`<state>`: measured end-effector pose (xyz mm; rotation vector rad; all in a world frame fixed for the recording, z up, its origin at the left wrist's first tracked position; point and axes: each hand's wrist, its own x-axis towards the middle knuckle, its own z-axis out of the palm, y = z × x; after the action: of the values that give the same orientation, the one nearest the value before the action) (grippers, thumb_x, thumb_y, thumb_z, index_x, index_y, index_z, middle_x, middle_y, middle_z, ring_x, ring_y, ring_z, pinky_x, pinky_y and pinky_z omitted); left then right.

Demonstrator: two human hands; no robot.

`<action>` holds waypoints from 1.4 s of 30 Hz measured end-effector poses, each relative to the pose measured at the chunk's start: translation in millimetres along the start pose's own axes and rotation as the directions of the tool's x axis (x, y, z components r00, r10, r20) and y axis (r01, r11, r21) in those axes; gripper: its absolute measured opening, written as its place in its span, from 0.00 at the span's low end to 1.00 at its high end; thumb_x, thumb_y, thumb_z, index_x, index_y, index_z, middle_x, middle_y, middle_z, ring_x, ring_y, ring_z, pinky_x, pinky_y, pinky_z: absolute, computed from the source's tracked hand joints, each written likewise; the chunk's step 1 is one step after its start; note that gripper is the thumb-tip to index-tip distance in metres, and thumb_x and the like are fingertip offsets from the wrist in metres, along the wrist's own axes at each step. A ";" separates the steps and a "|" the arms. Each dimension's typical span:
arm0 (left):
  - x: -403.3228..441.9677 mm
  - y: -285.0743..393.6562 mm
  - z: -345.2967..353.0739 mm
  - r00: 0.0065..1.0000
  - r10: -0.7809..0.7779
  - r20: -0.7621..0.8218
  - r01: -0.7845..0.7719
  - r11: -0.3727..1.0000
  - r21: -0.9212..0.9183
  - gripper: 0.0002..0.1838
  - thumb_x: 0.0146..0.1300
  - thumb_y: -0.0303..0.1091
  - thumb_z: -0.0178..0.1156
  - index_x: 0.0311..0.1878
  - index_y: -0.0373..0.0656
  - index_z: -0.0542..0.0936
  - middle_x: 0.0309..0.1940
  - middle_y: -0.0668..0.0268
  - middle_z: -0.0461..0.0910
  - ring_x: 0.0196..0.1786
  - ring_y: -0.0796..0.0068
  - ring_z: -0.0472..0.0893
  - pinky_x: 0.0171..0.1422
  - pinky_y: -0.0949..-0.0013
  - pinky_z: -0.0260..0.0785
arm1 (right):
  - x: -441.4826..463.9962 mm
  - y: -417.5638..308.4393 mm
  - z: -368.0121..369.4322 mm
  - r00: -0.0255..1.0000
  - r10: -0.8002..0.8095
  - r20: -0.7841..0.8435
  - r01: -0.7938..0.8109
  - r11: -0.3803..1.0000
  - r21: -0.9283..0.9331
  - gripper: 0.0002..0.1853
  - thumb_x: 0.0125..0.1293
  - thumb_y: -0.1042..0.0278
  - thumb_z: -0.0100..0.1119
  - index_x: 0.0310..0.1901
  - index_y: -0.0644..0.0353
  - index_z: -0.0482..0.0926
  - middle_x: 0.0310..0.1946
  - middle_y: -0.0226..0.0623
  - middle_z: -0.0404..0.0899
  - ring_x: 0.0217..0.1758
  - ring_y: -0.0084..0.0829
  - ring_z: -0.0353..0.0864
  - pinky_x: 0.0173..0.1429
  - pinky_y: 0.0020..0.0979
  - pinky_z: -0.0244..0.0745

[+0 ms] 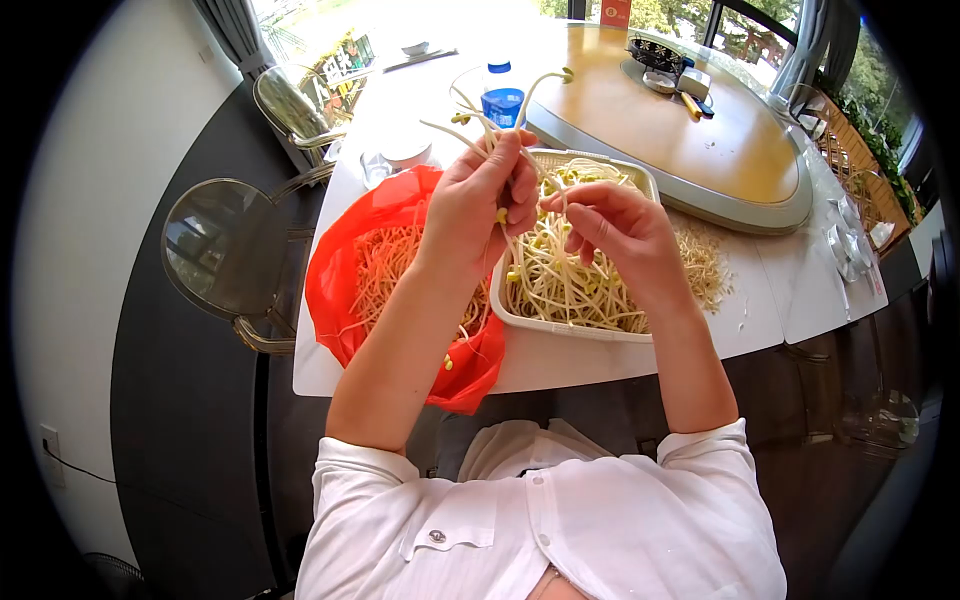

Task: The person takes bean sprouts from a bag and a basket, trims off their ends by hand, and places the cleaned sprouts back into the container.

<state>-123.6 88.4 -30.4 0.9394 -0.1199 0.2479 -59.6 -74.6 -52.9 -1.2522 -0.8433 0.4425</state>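
Note:
My left hand (487, 185) is closed around a small bunch of bean sprouts (535, 97), whose long pale stems and yellow heads stick out above and below the fingers. Close beside it, my right hand (615, 225) has its thumb and fingers pinched at a sprout stem near the left hand. Both hands are above a white plastic basket (575, 328) heaped with bean sprouts (575, 285). Left of the basket, under my left forearm, lies a red plastic bag (335, 300) spread open, with more sprouts (385, 275) inside.
A pile of short sprout scraps (703, 262) lies right of the basket on the white table (765, 300). Behind stand a blue-labelled bottle (502, 100) and a round turntable (690, 130). Clear-backed chairs (220, 245) are at the left.

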 end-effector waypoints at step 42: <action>52.5 -73.5 72.6 0.985 0.062 -0.161 -0.069 0.997 -0.041 0.08 0.73 0.33 0.36 0.48 0.42 0.62 0.54 0.44 0.72 0.58 0.56 0.73 0.58 0.56 0.68 | -5.5 -21.6 -75.2 0.851 -0.169 -0.497 0.108 0.983 -0.150 0.06 0.61 0.70 0.55 0.32 0.64 0.77 0.24 0.28 0.77 0.24 0.14 0.71 0.29 0.17 0.67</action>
<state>-53.3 -3.6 -34.4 0.8671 -0.0089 0.3785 -9.1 -133.2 -39.9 -1.3224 -0.5030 -0.0650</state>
